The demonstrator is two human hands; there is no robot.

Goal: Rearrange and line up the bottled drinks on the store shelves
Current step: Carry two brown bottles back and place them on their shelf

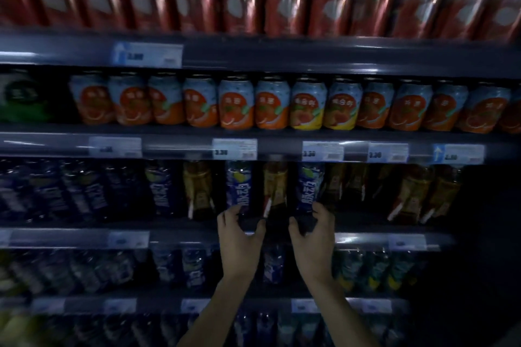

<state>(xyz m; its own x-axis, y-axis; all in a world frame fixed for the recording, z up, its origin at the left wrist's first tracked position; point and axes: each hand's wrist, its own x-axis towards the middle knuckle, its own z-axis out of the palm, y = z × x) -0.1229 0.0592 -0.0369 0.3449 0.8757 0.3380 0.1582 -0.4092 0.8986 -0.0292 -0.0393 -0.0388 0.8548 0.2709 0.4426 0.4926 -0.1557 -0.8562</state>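
Where light fades, left hand [239, 231] gripping left blue bottle [239, 182], right hand [313, 229] gripping right blue bottle [308, 182]

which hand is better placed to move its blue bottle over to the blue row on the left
Left, probably. The left hand grips the left blue bottle, nearer that blue row, one amber bottle between; the right hand grips the right blue bottle, farther off.

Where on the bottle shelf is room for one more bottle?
A narrow dark slot between the blue bottle and the amber bottle; too dark to confirm it is empty. Near the left hand and right hand, bottles crowd.
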